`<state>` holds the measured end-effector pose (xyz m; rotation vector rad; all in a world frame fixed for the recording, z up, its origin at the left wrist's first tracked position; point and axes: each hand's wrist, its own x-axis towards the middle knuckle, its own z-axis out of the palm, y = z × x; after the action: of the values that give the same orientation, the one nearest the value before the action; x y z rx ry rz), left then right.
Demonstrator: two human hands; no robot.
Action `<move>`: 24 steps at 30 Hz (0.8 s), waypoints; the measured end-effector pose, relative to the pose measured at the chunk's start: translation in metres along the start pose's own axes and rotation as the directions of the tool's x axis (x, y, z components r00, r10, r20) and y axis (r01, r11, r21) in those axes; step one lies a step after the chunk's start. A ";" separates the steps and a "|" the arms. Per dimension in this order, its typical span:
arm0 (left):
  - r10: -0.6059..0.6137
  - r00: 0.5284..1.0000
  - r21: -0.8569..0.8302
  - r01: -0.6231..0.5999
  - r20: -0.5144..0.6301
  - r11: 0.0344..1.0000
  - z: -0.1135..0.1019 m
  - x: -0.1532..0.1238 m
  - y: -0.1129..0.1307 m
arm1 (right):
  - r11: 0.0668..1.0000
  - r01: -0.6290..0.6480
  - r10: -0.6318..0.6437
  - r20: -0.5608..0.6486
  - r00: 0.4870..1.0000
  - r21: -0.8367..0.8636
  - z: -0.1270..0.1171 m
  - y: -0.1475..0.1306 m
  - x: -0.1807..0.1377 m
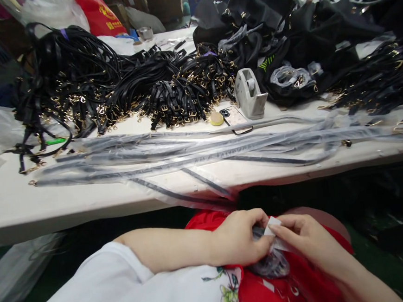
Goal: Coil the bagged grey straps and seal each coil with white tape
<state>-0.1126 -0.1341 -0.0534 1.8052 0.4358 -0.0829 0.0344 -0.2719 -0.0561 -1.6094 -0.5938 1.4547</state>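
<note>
Above my lap, my left hand (241, 238) is closed round a bundled dark strap in clear plastic (271, 264), whose lower part hangs out below the fingers. My right hand (302, 236) pinches a small white slip (273, 224) between thumb and fingers, right against the bundle; whether it is paper or tape I cannot tell. My left thumb is close to the slip too. Under both hands lies red cloth (302, 285). Part of the bundle is hidden behind my left hand.
Plastic-sleeved straps (188, 154) lie along the table (34, 206), some drooping over its front edge. Behind them are heaped black straps with gold buckles (176, 101), a tape dispenser (251, 96), a yellowish tape roll (216, 118), a phone (235, 115) and black bags (263, 6).
</note>
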 end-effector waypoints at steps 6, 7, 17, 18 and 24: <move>-0.043 0.999 0.151 0.041 0.008 0.988 0.004 0.002 0.000 | 0.994 -0.109 0.109 0.047 0.993 -0.016 -0.004 0.006 0.004; -0.045 0.999 0.159 0.041 0.016 0.986 0.005 0.001 0.001 | 0.992 -0.127 0.127 0.047 0.991 -0.008 -0.005 0.006 0.004; -0.183 0.965 0.197 0.146 0.186 0.970 -0.001 0.013 -0.008 | 0.871 0.067 -0.115 -0.069 0.991 -0.486 0.004 0.010 -0.002; -0.236 0.938 0.157 0.201 0.254 0.967 -0.003 0.016 -0.012 | 0.775 0.126 -0.226 -0.087 0.970 -0.619 0.006 0.012 -0.005; -0.217 0.924 -0.481 0.352 0.315 0.803 -0.021 0.036 -0.017 | 0.193 0.310 -0.686 0.098 0.721 -0.931 0.024 0.027 -0.018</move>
<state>-0.0886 -0.1019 -0.0731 1.1505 0.4953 -0.3614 0.0022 -0.2937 -0.0676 -2.0647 -1.7646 0.1533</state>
